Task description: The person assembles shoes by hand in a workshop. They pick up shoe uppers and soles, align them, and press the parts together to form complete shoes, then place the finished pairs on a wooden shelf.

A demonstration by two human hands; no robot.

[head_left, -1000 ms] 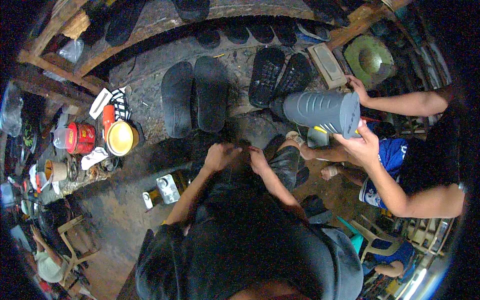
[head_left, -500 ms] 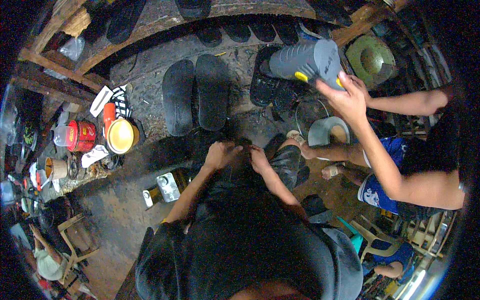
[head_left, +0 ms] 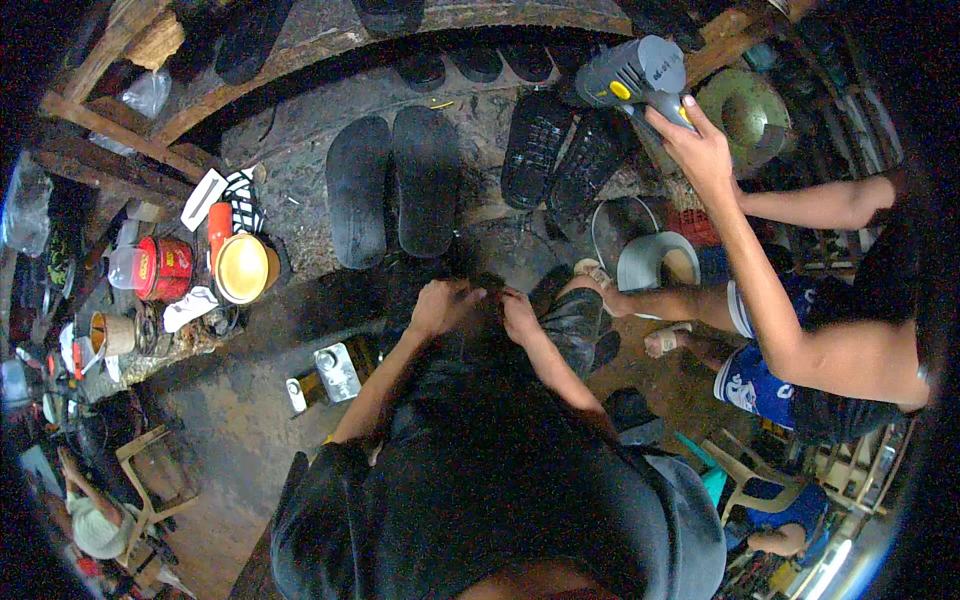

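Note:
My left hand (head_left: 438, 309) and my right hand (head_left: 519, 317) are close together over my lap, just in front of the bench. Both have bent, closed fingers. Anything between them is too dark to make out. Beyond them, a pair of matte black shoe soles, the left sole (head_left: 358, 190) and the right sole (head_left: 426, 185), lies side by side on the bench. To their right are two glossy, ridged black soles (head_left: 536, 150). Over these, another person's hand (head_left: 700, 150) holds a grey heat gun (head_left: 632, 75) with yellow buttons.
On the bench's left stand a yellow-rimmed cup (head_left: 242, 270), a red can (head_left: 163, 268) and a brown cup (head_left: 112, 334). A grey pail (head_left: 640, 262) stands by the other person's legs. More black soles (head_left: 475, 64) line the back shelf. A plastic chair (head_left: 745, 480) is at lower right.
The other person's heat gun has moved up and slightly right and turned, uncovering more of the glossy soles. My hands stay nearly in place.

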